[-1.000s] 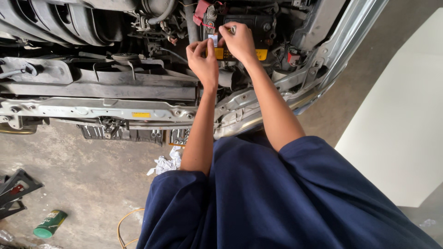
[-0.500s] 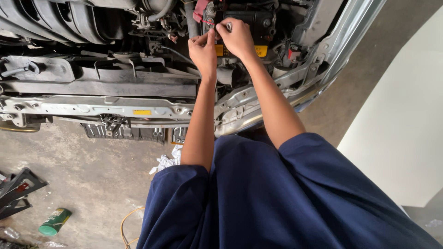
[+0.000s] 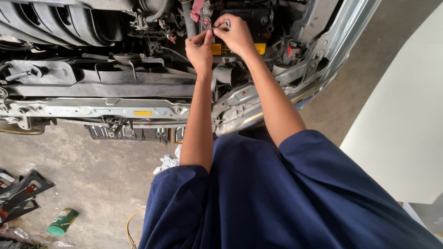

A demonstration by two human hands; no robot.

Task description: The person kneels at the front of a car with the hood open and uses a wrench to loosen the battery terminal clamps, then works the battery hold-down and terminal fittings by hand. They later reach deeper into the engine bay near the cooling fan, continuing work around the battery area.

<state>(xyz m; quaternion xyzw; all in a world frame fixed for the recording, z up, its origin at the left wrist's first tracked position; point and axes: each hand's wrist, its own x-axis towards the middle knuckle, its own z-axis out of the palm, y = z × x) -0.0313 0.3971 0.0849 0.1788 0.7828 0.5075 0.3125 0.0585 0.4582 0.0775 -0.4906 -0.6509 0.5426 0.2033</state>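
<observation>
Concrete floor (image 3: 92,175) with green can (image 3: 62,222), contents hidden.

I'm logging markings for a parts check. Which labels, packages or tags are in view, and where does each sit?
Yellow label: rectangular, on the black car battery, under the right hand.
Small yellow sticker: rectangular, on the silver radiator support crossmember.
Green can: cylindrical, lying on the concrete floor, lower left.
Red terminal cover: beside the left hand.
</observation>
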